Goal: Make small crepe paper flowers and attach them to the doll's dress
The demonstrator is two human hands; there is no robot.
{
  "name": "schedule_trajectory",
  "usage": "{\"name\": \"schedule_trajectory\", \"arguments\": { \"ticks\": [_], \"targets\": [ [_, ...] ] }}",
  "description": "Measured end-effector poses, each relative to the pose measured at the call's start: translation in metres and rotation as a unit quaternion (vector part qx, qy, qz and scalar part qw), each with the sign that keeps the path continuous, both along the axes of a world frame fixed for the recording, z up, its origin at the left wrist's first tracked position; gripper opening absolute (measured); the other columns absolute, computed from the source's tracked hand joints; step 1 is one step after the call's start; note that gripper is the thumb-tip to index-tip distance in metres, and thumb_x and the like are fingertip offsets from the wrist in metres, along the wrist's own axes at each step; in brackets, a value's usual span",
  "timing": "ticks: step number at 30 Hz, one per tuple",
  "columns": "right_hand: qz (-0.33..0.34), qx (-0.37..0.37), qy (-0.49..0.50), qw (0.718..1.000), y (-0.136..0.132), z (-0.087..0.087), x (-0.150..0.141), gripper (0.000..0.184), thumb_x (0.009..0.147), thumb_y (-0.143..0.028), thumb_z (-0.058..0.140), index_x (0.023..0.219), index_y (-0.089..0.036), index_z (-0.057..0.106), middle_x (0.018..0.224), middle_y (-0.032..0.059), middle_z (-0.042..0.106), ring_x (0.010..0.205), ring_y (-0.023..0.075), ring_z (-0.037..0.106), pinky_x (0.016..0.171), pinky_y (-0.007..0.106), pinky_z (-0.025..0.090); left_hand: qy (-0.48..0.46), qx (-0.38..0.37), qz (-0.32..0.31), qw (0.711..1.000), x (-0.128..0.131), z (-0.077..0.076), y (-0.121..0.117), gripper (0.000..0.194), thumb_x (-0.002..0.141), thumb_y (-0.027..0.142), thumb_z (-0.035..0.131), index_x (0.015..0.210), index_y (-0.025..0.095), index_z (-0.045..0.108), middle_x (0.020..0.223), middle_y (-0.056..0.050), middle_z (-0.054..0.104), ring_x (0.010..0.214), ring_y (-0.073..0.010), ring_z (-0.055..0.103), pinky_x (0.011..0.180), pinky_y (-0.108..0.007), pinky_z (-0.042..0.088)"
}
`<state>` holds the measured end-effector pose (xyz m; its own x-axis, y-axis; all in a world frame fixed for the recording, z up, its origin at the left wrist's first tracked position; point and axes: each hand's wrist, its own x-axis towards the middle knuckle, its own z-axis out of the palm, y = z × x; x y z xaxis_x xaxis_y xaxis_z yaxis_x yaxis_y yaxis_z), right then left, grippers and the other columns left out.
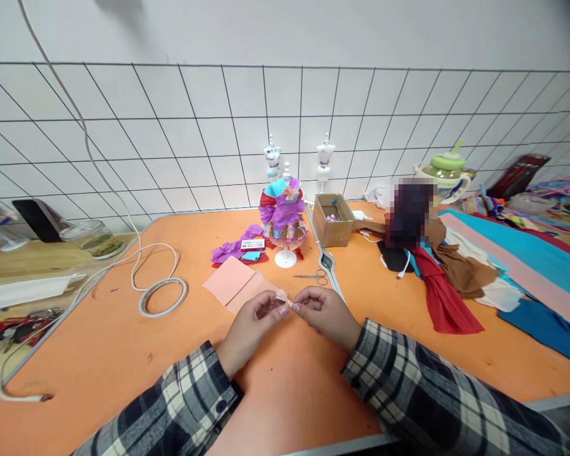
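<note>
Between my two hands is a small gathered piece of pink crepe paper (284, 297). My left hand (253, 322) pinches one side of it between thumb and fingers. On its other side, the fingertips of my right hand (327, 315) are pressed together. Flat pink paper sheets (232, 280) lie just beyond my left hand. Small scissors (312, 276) rest on the orange table past my right hand. Farther back stands a miniature dress form (285, 215) in a purple paper dress with a blue collar, a pink flower and a ruffled hem.
Purple paper scraps (228, 252) and a small box (253, 244) lie left of the dress form. A cardboard box (333, 221) stands behind. A tape roll (163, 297) and white cable (135, 278) are left; red paper (444, 297) and a green-lidded jug (445, 172) are right.
</note>
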<state>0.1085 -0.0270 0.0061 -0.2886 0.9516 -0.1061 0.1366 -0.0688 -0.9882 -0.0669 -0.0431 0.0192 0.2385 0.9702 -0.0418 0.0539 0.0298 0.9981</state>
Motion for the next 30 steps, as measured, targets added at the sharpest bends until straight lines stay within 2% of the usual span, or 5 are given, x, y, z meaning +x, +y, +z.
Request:
{"name": "schedule_trajectory", "arguments": {
  "ticks": [5,12,16,24,30],
  "targets": [
    [0.011,0.009,0.001,1.000,0.000,-0.002,-0.001,0.023,0.072,-0.040,0.065,0.072,-0.017,0.061,0.047,-0.0075,0.040,0.040,0.0072,0.035,0.039,0.020,0.027,0.034,-0.012,0.022,0.999,0.001,-0.002,0.002,0.030,0.073,0.045,0.071,0.074,0.015,0.065,0.077,-0.003,0.064,0.077,-0.0176,0.058,0.078,-0.029,0.045],
    [0.029,0.105,-0.035,0.993,0.008,-0.008,0.008,0.004,0.072,-0.021,0.062,0.072,-0.017,0.064,0.057,-0.0043,0.052,0.050,0.0086,0.044,0.049,0.020,0.036,0.052,0.010,-0.053,0.997,-0.002,-0.001,0.005,0.035,0.072,0.048,0.071,0.066,0.015,0.064,0.068,-0.001,0.059,0.068,-0.0143,0.052,0.068,-0.025,0.042],
    [0.035,0.121,-0.024,0.992,0.007,-0.006,0.008,0.011,0.077,-0.023,0.058,0.081,-0.018,0.066,0.068,-0.0015,0.061,0.056,0.0099,0.050,0.054,0.022,0.042,0.070,0.020,-0.050,0.996,-0.003,-0.007,0.006,0.031,0.073,0.046,0.071,0.070,0.015,0.067,0.072,-0.002,0.061,0.071,-0.0151,0.053,0.070,-0.025,0.043],
    [0.042,0.112,-0.033,0.992,0.011,-0.014,0.004,0.007,0.072,-0.023,0.065,0.072,-0.016,0.064,0.062,-0.0023,0.057,0.056,0.0092,0.046,0.053,0.021,0.039,0.114,0.046,-0.045,0.991,-0.006,-0.019,0.009,0.028,0.077,0.044,0.067,0.074,0.016,0.071,0.076,-0.004,0.064,0.075,-0.0169,0.057,0.072,-0.026,0.045],
    [-0.006,0.196,-0.101,0.975,0.005,-0.010,0.003,0.002,0.073,-0.020,0.064,0.072,-0.018,0.064,0.055,-0.0051,0.052,0.048,0.0081,0.040,0.047,0.020,0.032,0.117,0.062,-0.001,0.991,-0.006,-0.017,0.009,0.030,0.075,0.041,0.068,0.093,0.018,0.070,0.096,-0.008,0.069,0.091,-0.0225,0.062,0.084,-0.031,0.047]
  ]
}}
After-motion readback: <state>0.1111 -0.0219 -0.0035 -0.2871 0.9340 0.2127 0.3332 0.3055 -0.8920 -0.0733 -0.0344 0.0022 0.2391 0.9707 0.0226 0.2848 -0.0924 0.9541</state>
